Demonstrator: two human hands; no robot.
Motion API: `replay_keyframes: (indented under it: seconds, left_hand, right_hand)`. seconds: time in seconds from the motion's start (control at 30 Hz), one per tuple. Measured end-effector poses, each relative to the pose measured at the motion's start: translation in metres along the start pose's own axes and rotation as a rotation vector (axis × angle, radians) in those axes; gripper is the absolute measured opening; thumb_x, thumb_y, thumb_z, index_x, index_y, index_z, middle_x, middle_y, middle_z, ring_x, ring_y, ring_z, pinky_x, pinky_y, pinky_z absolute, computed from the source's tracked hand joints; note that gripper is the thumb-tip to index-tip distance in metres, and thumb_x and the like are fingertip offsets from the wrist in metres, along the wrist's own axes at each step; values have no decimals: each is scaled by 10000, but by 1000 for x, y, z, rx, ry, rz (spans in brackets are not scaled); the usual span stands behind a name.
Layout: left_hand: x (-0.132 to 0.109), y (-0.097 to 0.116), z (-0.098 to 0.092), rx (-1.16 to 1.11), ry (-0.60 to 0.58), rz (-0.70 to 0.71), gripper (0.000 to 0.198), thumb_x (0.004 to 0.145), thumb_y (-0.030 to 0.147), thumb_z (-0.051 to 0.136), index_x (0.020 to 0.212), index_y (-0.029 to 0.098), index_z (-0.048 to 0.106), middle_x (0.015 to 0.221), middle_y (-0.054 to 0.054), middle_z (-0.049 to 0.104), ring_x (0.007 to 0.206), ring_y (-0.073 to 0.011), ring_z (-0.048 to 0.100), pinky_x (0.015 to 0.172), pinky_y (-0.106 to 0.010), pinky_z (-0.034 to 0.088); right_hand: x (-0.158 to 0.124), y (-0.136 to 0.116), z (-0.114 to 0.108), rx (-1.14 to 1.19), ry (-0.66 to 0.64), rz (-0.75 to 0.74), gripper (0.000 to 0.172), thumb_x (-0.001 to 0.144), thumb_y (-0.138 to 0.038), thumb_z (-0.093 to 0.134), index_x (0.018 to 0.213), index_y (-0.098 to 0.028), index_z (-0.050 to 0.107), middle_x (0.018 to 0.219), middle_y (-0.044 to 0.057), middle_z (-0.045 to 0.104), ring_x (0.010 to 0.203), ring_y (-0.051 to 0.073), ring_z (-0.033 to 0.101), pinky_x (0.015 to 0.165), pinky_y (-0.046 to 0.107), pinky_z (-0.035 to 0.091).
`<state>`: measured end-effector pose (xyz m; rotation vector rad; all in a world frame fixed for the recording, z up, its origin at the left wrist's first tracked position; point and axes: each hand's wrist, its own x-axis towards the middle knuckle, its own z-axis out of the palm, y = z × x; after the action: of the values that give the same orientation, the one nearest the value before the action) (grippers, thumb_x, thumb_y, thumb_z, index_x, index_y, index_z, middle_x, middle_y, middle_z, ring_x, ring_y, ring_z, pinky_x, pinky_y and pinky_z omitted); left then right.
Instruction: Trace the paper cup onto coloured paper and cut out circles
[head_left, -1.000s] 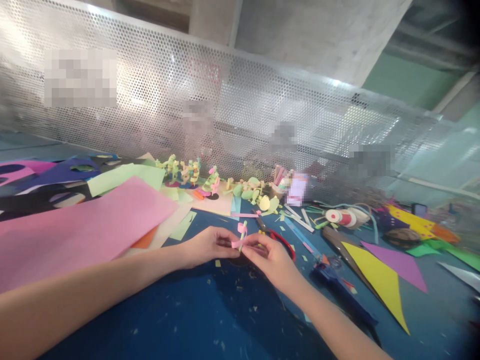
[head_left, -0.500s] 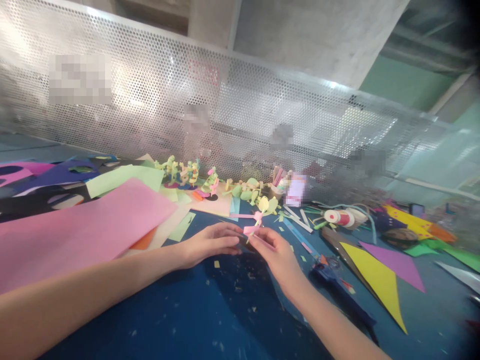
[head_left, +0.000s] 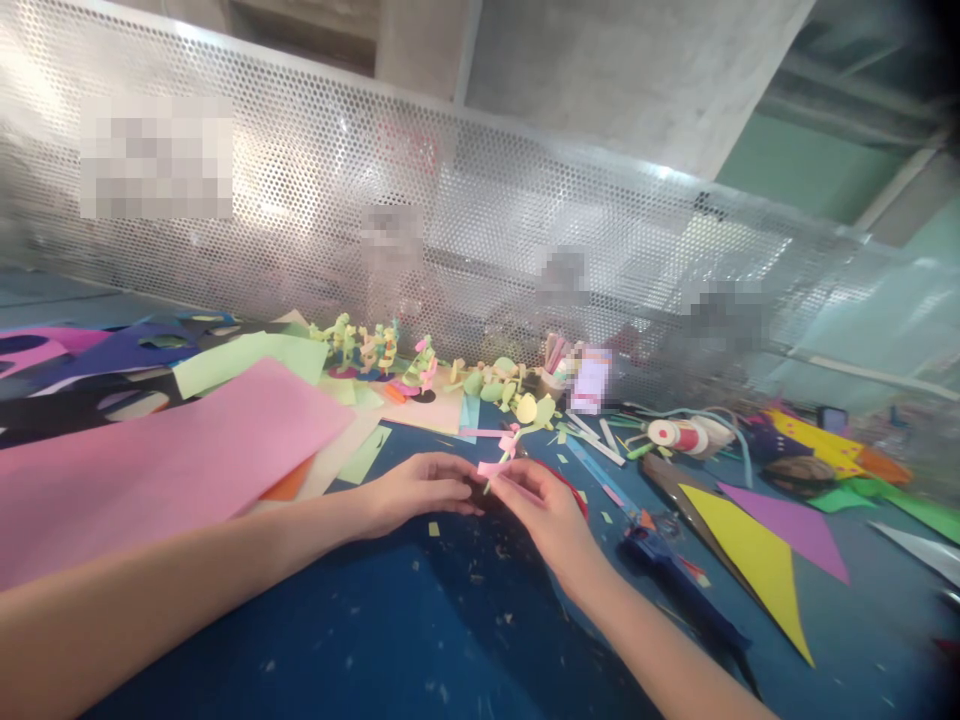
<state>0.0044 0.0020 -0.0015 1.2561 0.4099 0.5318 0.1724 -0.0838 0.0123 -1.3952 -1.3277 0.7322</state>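
Observation:
In front of me a small craft-foam figure (head_left: 509, 440) is tilted up, with a thin green stem and pink pieces around it. My right hand (head_left: 551, 515) pinches its lower end between thumb and fingers. My left hand (head_left: 424, 492) comes in from the other side, its fingers curled and closed at the left end of a short pink foam strip (head_left: 492, 468); the exact fingertip contact is partly hidden. Just beyond the figure lie pale yellow-green foam ovals (head_left: 527, 408). Something red (head_left: 580, 495) shows partly behind my right hand.
Large pink (head_left: 187, 460) and light green foam sheets cover the left. Finished foam figures (head_left: 367, 345) stand at the back before a perforated metal screen (head_left: 300, 170). On the right lie a blue glue gun (head_left: 682, 585), yellow foam (head_left: 754, 560) and a red-and-white spool (head_left: 679, 436).
The figure's lower end and the pink strip have shifted slightly left and down toward my left fingers. A red thing now shows behind my right hand.

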Motion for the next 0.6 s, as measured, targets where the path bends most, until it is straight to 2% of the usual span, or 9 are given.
replay_keyframes:
  seconds: [0.1,0.27,0.33,0.47,0.6]
  left_hand:
    - [1,-1,-1,-2,10,-6,285,712,206,731,982,136,675,917,-55,677,849,-171,661,889,-344,480]
    - [0,0,-1,13,-42,-2,275,750,275,700,972,116,662,939,-73,661,873,-218,667,919,-404,461]
    - [-1,0,0,68,-53,26,291,771,306,679,1000,129,645,996,-78,646,920,-218,645,912,-394,462]
    - [-2,-1,2,208,33,83,344,789,354,657,1078,184,582,978,-48,652,921,-181,614,868,-329,450]
    - [0,-4,1,200,78,142,309,781,359,663,1025,191,574,922,-33,652,882,-172,607,824,-300,430]
  right_hand:
    - [0,0,-1,-20,-12,-16,170,785,-379,629,838,-219,652,873,17,699,860,196,643,787,290,494]
    - [-1,-1,-2,-56,-23,-32,169,797,-357,616,871,-214,667,893,21,699,862,192,635,777,282,486]
    - [-1,0,-2,-66,-24,-31,181,799,-360,614,879,-210,673,889,24,697,862,193,631,778,283,481]
    - [-1,1,-1,-67,-38,-11,248,788,-406,619,902,-192,668,875,34,690,840,201,626,765,298,470]
    - [-2,-1,1,-74,-93,12,260,771,-424,631,848,-177,658,774,22,663,742,185,606,677,276,452]
